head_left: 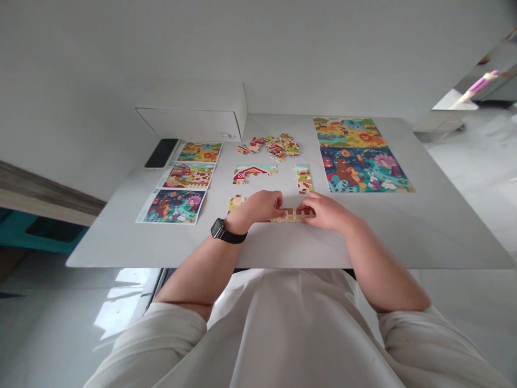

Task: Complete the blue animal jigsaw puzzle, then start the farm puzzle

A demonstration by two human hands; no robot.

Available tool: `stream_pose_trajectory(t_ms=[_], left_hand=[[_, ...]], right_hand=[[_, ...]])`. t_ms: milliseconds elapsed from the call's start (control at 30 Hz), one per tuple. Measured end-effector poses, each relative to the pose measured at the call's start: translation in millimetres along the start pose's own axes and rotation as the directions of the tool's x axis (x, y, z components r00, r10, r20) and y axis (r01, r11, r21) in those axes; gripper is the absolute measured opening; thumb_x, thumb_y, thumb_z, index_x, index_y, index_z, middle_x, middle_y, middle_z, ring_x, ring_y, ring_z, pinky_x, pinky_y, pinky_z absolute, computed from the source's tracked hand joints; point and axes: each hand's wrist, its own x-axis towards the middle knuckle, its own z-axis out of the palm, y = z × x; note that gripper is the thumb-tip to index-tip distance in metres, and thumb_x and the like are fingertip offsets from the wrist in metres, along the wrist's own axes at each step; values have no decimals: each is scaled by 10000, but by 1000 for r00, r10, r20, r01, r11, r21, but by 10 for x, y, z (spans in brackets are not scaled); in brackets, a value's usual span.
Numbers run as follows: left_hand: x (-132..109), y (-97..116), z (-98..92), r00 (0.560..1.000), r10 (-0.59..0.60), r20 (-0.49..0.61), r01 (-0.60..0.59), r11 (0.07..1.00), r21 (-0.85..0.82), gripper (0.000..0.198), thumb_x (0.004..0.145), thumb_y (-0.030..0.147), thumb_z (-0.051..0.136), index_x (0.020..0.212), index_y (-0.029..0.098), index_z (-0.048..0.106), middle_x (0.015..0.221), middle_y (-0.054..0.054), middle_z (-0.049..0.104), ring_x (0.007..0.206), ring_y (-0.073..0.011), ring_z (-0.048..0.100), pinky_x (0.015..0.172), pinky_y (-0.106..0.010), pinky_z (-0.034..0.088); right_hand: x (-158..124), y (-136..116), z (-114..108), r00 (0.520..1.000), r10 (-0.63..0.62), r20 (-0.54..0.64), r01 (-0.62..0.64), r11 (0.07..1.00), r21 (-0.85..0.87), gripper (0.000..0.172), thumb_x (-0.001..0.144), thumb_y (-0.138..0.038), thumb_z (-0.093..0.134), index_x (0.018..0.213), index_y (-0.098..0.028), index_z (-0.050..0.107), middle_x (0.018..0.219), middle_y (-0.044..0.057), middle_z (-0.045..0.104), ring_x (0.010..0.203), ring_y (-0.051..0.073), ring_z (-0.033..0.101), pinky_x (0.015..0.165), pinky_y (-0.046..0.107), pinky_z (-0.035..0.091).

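Note:
My left hand (262,206), a dark watch on its wrist, rests over a strip of joined jigsaw puzzle pieces (287,216) with a fence picture. Its fingers are curled down onto the strip and hide the left part of it. At the right end, the thumb and fingers of my right hand (326,211) close on the edge of the same strip. Just above that hand lies a joined section with a cow (304,179). A red barn section (252,171) is farther back, and another piece (235,203) shows beside my left wrist.
A heap of loose puzzle pieces (274,146) lies toward the back. Two finished puzzles (361,156) are at the right. Picture sheets (189,177) lie at the left by a phone (162,153), with a white box (194,118) behind. The table's front edge (291,266) is near my body.

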Motion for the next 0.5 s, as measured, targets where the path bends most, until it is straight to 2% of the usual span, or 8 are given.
stream_pose_trajectory(t_ms=[200,300,333,400,500], left_hand=[[24,20,43,1000,15,-14,-16,1000,-26,214,896,400,754,1032,234,740,938,-31,795,793,-202,705,649,-289,422],[13,-41,-42,999,36,-40,-40,992,-119,189,879,381,750,983,224,733,870,-13,767,762,-178,687,648,-272,433],[-5,-88,-105,997,43,-68,-54,983,-174,187,882,381,740,977,220,728,836,-5,749,734,-165,676,641,-263,435],[-62,-221,-269,981,10,-194,-72,947,-312,213,926,406,683,999,208,712,773,6,702,638,-134,630,602,-249,428],[-187,-466,-516,913,-114,-391,-95,873,-478,270,969,438,619,1069,193,675,730,14,646,546,-108,556,540,-231,400]], right_hand=[[-10,48,33,999,-29,-26,29,1000,11,217,867,-176,822,1071,-226,770,1119,79,688,941,220,703,868,338,566],[-16,89,41,999,-42,-29,43,999,22,250,867,-177,822,1107,-231,773,1134,77,686,939,215,706,877,336,569],[-16,100,41,999,-43,-28,44,999,24,264,868,-175,820,1122,-231,775,1143,78,684,936,213,707,880,335,570],[-14,118,40,998,-46,-30,46,999,26,276,878,-176,811,1147,-231,780,1153,79,683,932,211,710,889,339,572],[-7,133,47,998,-51,-45,52,998,20,260,902,-205,799,1160,-233,784,1152,79,689,946,219,716,896,347,577]])
